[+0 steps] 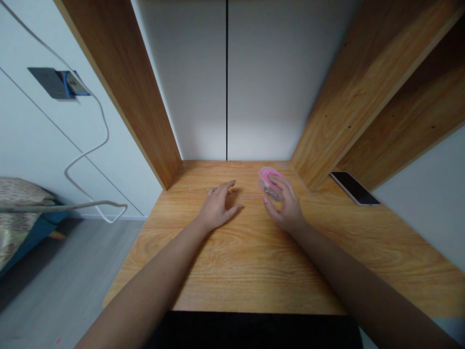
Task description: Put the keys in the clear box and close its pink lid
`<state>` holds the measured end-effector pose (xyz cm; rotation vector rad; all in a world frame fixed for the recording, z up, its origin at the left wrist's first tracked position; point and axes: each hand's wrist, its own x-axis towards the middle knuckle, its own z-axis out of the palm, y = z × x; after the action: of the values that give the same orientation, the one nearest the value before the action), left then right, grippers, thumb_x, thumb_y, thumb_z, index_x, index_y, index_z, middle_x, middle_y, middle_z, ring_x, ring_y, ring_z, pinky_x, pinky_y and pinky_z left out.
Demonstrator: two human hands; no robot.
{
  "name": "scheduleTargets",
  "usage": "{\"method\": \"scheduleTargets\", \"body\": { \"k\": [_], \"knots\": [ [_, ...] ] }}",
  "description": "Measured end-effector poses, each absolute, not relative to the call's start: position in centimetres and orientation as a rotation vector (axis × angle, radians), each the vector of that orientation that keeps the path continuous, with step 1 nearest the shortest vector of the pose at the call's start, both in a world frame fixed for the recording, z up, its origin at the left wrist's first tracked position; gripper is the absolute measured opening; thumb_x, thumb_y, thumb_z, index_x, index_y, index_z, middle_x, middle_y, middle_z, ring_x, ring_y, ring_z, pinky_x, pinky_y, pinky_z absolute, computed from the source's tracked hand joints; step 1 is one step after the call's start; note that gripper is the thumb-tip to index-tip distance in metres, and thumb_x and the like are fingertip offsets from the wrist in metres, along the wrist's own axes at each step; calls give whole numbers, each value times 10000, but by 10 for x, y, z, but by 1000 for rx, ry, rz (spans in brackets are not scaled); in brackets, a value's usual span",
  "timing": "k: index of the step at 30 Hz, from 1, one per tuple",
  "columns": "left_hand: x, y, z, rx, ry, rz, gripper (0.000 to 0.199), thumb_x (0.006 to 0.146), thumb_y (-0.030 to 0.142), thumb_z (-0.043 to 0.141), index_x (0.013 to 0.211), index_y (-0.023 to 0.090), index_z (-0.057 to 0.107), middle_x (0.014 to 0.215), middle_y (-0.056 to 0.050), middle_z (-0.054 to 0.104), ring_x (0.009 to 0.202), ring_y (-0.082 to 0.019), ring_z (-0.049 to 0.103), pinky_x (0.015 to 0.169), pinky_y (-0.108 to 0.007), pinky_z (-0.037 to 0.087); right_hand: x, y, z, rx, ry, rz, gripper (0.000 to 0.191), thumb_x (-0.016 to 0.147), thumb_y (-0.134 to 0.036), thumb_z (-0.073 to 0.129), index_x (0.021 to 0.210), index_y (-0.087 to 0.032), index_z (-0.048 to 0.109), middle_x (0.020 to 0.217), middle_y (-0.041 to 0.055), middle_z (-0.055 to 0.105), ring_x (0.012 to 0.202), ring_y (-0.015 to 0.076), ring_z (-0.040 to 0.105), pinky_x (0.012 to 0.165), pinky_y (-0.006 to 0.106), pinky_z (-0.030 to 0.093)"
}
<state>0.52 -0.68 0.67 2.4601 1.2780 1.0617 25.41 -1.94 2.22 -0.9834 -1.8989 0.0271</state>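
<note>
Gripping a small oval clear plastic container with a pink lid [269,183] in my curled right hand [286,206], I am keeping its long axis pointing away from me, while my open left hand [219,206] is resting just left of it on the light-grained wooden desktop [250,271].

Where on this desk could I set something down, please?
The widest bare wood on the desk lies between the left forearm and right forearm. Another patch sits between the right hand and the phone. It is tightest at the back, where the left hand and the pink-lidded tub nearly meet.
</note>
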Motion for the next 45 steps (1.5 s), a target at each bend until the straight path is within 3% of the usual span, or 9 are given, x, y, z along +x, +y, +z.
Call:
{"method": "scheduleTargets", "body": {
  "k": [4, 8, 12, 17, 24, 30, 38, 45],
  "knots": [
    [5, -7, 6, 2456, 1283, 1061, 701, 861, 445, 684, 1438, 219, 355, 1415, -137, 551, 1150, -287, 628, 1034, -493, 430, 253, -18, 7, -920, -2140, 564, 692, 922, -364, 595, 1544, -292, 301, 1568, 77, 401, 1449, 281, 377, 1213, 532, 303],
    [5, -6, 5, 2471, 1281, 1068, 701, 860, 427, 687, 1441, 221, 353, 1406, -128, 560, 1175, -286, 618, 1042, -484, 427, 256, -8, -12, -915, -1932, 999, 775, 920, -471, 610, 1571, -332, 213, 1659, 35, 189, 1506, 285, 252, 1227, 543, 252],
    [6, -7, 5, 2476, 1282, 1070, 702, 858, 423, 690, 1441, 222, 356, 1396, -127, 569, 1178, -285, 617, 1048, -483, 424, 259, 0, -20, -870, -1767, 1138, 881, 867, -530, 671, 1575, -339, 184, 1675, 3, 69, 1535, 275, 91, 1250, 526, 142],
    [5, -7, 5, 2469, 1281, 1074, 701, 856, 436, 690, 1436, 224, 358, 1384, -128, 576, 1157, -285, 626, 1042, -493, 426, 258, 2, -22, -913, -1726, 1139, 980, 835, -560, 696, 1588, -302, 124, 1675, 5, -14, 1536, 266, 27, 1255, 484, 112],
    [5, -7, 6, 2463, 1281, 1055, 691, 860, 429, 687, 1428, 219, 357, 1388, -130, 573, 1144, -279, 628, 1043, -494, 419, 259, 11, -28, -1112, -1649, 967, 1005, 822, -606, 675, 1592, -258, 132, 1678, 37, 52, 1536, 289, 88, 1252, 482, 145],
    [6, -7, 7, 2468, 1294, 1054, 687, 860, 425, 685, 1430, 225, 357, 1392, -127, 570, 1151, -281, 625, 1040, -489, 421, 269, 24, -32, -1197, -1553, 810, 1000, 818, -564, 669, 1590, -202, 147, 1650, 112, 205, 1518, 323, 187, 1228, 555, 181],
    [5, -7, 6, 2481, 1299, 1048, 686, 866, 434, 677, 1434, 217, 358, 1404, -134, 563, 1183, -288, 616, 1047, -485, 427, 281, 31, -33, -1261, -1500, 498, 765, 878, -503, 601, 1527, -199, 335, 1527, 148, 448, 1455, 315, 366, 1207, 576, 267],
    [4, -7, 6, 2488, 1300, 1041, 694, 869, 429, 673, 1444, 212, 349, 1401, -133, 568, 1201, -290, 607, 1056, -487, 422, 290, 34, -34, -1328, -1468, 330, 675, 917, -483, 527, 1486, -154, 372, 1481, 174, 489, 1408, 303, 429, 1186, 570, 301]
  ]
}}
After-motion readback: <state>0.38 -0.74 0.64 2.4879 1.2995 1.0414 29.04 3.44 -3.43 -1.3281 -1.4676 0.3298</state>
